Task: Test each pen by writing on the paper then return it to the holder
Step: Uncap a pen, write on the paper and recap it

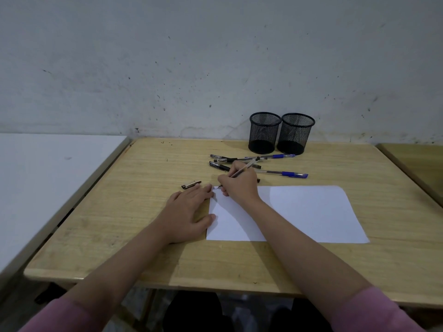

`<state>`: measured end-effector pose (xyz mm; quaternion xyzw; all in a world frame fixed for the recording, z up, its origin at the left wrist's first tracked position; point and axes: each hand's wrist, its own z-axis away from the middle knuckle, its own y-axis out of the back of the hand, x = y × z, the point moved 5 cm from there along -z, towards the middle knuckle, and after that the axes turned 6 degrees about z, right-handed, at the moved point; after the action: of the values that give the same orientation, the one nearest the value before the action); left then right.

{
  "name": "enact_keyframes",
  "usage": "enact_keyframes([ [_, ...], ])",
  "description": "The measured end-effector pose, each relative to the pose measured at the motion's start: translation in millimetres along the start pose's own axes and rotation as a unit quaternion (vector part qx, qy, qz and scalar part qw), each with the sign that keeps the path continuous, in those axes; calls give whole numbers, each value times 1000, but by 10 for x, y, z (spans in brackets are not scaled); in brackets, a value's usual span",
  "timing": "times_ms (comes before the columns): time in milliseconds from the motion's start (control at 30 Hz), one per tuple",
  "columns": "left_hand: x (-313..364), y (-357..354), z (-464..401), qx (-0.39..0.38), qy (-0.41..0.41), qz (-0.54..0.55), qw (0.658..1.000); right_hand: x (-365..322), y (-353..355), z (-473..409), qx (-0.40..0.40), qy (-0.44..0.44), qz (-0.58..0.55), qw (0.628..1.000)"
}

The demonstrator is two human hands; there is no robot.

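Observation:
A white sheet of paper (309, 212) lies on the wooden desk (143, 178). My right hand (239, 185) grips a clear pen (242, 169), its tip touching the paper's top left corner, where a small ink mark shows. My left hand (189, 212) rests flat on the desk, fingers spread, its fingertips on the paper's left edge. A black pen cap (191, 184) lies just beyond my left hand. Several loose pens (275, 165), black-capped and blue-capped, lie behind my right hand. Two black mesh holders (265, 133) (296, 133) stand side by side at the desk's back edge; no pens show in them.
A grey wall rises right behind the desk. A white table (48, 168) adjoins on the left and another wooden table (417, 161) on the right. My pink sleeves show at the bottom corners.

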<state>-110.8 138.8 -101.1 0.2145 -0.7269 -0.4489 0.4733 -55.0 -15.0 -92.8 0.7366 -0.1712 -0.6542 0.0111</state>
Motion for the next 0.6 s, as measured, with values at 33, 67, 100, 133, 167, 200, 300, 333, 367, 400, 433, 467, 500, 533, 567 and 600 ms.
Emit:
enact_keyframes([
  [33, 3, 0, 0, 2, -1, 0, 1000, 9, 7, -3, 2, -8, -5, 1000],
  [67, 4, 2, 2, 4, -2, 2, 1000, 21, 20, -7, 5, -17, -14, 1000],
  [100, 3, 7, 4, 8, -3, 5, 1000, 34, 37, -13, 10, -26, -29, 999],
  [133, 1, 20, 9, 16, -6, 10, 1000, 48, 53, -20, 16, -34, -48, 998],
  [167, 2, 38, 13, 30, -9, 15, 999, 61, 65, -25, 21, -38, -68, 997],
  [200, 0, 60, 17, 50, -10, 18, 999, 68, 69, -31, 24, -39, -86, 995],
  [300, -45, 146, 22, 138, 21, 19, 990, 75, 54, -47, 20, -33, -112, 993],
  [333, -73, 163, 16, 155, 44, 13, 987, 76, 49, -51, 17, -34, -115, 993],
  [367, -103, 168, 8, 161, 69, 6, 985, 76, 49, -51, 14, -37, -117, 992],
  [400, -133, 162, -4, 158, 91, 2, 983, 72, 52, -45, 11, -38, -115, 993],
  [433, -155, 153, -15, 151, 107, 2, 983, 57, 62, -33, 7, -36, -111, 993],
  [467, -165, 152, -24, 147, 116, 3, 982, 28, 74, -17, 4, -29, -106, 994],
  [500, -169, 157, -30, 147, 119, 4, 982, -9, 87, 1, 1, -22, -104, 994],
  [533, -172, 166, -31, 153, 120, 4, 981, -51, 100, 18, -1, -15, -104, 994],
  [567, -167, 183, -27, 162, 119, 3, 980, -93, 115, 32, -1, -12, -102, 995],
  [600, -166, 202, -21, 173, 120, 3, 978, -132, 130, 41, 0, -10, -98, 995],
])
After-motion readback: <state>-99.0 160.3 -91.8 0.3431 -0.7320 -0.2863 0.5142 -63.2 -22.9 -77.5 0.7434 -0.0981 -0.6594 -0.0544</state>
